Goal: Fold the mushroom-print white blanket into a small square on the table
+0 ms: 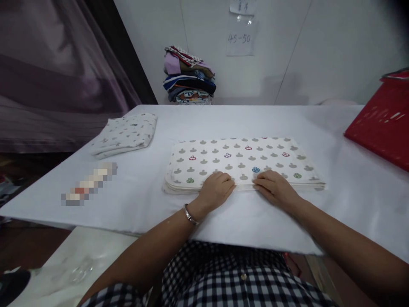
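A folded white cloth with small printed shapes [243, 160] lies flat on the white table [243, 121] in front of me. My left hand [216, 190] rests on its near edge, fingers curled round the edge. My right hand [274, 187] lies beside it on the same edge, fingers closed on the fabric. The two hands nearly touch at the middle of the cloth's near edge. A bracelet sits on my left wrist.
A second folded patterned cloth [126, 133] lies at the table's far left. A stack of folded coloured fabrics [189, 76] stands against the back wall. A red basket [381, 123] sits at the right edge. A blurred small object [89, 184] lies near the left front.
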`<state>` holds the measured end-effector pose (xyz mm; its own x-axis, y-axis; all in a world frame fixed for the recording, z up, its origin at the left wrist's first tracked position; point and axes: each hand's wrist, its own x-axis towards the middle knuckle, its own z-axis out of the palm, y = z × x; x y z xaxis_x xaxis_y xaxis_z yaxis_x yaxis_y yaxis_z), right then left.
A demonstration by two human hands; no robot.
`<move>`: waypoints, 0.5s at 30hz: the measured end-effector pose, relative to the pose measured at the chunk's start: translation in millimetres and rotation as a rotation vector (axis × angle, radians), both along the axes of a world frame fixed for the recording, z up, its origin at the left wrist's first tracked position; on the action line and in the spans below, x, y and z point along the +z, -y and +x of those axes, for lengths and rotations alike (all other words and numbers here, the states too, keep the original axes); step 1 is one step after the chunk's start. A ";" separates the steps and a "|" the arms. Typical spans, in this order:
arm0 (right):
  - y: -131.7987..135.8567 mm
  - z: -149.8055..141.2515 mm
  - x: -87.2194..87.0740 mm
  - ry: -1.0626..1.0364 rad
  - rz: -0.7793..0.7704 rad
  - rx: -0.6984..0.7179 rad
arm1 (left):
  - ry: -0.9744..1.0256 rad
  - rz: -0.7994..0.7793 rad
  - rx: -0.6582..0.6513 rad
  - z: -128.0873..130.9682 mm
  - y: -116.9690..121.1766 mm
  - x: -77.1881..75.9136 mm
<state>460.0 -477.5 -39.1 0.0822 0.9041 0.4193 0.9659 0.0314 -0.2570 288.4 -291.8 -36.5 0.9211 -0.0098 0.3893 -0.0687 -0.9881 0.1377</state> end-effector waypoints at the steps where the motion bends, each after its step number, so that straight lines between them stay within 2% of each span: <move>1: 0.2 0.2 0.1 -0.001 -0.005 0.006 | -0.006 -0.012 -0.003 -0.4 -0.3 -0.1; 6: -0.6 1.0 -0.4 -0.047 -0.007 0.001 | -0.014 -0.037 0.013 -0.9 0.1 -0.7; 15: -2.9 0.6 3.4 -0.054 -0.022 0.002 | -0.049 0.008 0.047 2.6 3.0 2.4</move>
<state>460.6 -474.5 -35.7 0.1023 0.9132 0.3945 0.9507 0.0270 -0.3090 291.1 -294.8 -34.1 0.9386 0.0311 0.3436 -0.0155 -0.9911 0.1321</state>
